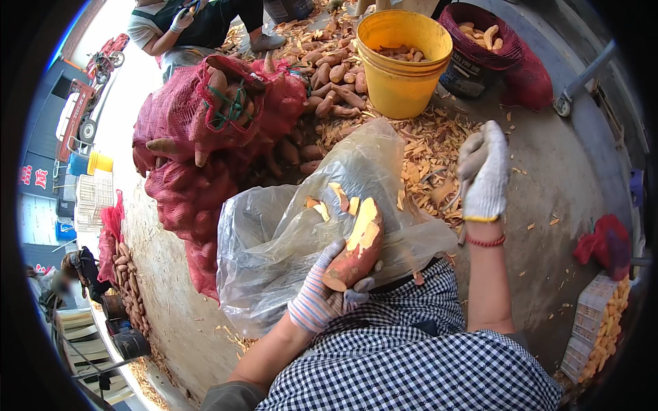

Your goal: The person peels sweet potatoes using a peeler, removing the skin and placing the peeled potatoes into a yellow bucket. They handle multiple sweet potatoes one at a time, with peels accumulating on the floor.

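My left hand, in a striped knit glove, grips a large sweet potato above my lap. The upper side of this tuber is pared to pale yellow flesh, while reddish skin covers the rest. Off to the right, my right hand is raised in a white knit glove, its fingers curled around a slim tool. That tool is blurred and partly hidden, so its exact kind is unclear. A clear plastic sheet drapes over my knees, with a few peel strips on it beyond the tuber.
Red mesh sacks of sweet potatoes stand at left. Loose sweet potatoes and peelings cover the floor ahead. A yellow bucket and a dark bucket stand beyond. A person sits at upper left; a crate is at right.
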Tool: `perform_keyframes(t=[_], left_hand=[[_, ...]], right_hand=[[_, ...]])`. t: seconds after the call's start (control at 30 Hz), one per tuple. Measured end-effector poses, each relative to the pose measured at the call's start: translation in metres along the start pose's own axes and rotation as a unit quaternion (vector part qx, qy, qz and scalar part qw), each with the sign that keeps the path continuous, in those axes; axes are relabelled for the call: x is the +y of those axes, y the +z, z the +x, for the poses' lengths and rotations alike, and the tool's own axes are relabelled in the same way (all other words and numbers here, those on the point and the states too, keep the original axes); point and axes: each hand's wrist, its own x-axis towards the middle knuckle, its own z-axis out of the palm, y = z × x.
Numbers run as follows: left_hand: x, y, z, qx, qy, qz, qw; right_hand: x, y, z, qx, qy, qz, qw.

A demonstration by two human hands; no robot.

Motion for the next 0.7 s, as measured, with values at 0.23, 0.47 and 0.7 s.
perform_keyframes(t=[0.23,0.47,0.7], left_hand=[[-0.012,0.017,-0.002,0.063,0.050,0.048,0.996],[-0.005,0.016,-0.001,0.093,0.096,0.065,0.989],[-0.001,0.006,0.006,0.023,0.110,0.220,0.969]], right_hand=[[0.065,0.016,-0.007,-0.062,0.089,-0.008,0.994],[0.016,0.019,-0.022,-0.020,0.059,0.068,0.996],[0.049,0.047,-0.068,-0.149,0.114,-0.026,0.982]])
